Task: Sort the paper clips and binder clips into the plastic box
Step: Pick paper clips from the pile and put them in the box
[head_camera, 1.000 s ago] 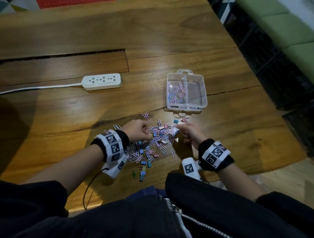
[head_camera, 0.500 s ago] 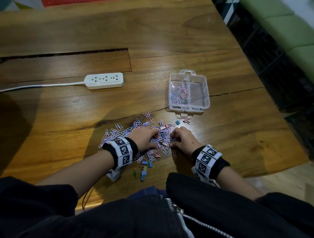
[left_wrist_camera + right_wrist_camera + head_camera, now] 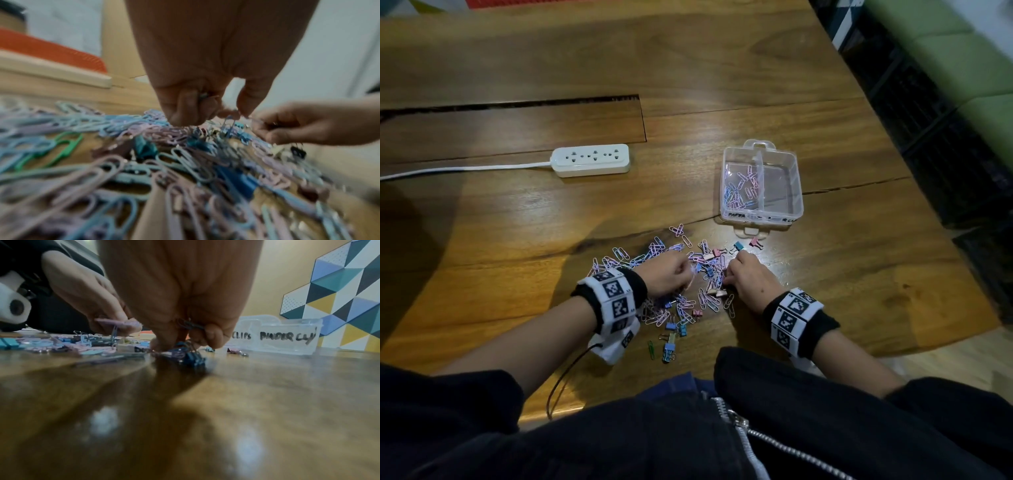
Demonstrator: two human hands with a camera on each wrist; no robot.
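Observation:
A heap of pastel paper clips and small binder clips [image 3: 681, 291] lies on the wooden table near me. My left hand [image 3: 671, 274] is over the heap's left side, fingers curled, pinching paper clips [image 3: 228, 120] between thumb and forefinger. My right hand [image 3: 746, 274] is on the heap's right edge, fingers curled, holding dark binder clips [image 3: 191, 325] and touching a blue binder clip [image 3: 191, 355] on the table. The clear plastic box [image 3: 794, 209] stands beyond the heap, with paper clips [image 3: 741, 188] in its left compartment; the right compartment looks empty.
A white power strip [image 3: 590, 160] with its cord lies at the left back. Loose binder clips [image 3: 755, 242] lie just before the box. The table's right edge [image 3: 928, 192] drops to a dark floor. A groove [image 3: 517, 102] crosses the tabletop behind.
Both hands have stayed on the heap, picking at clips. My right hand shifted slightly left into the pile, then back toward its right edge.

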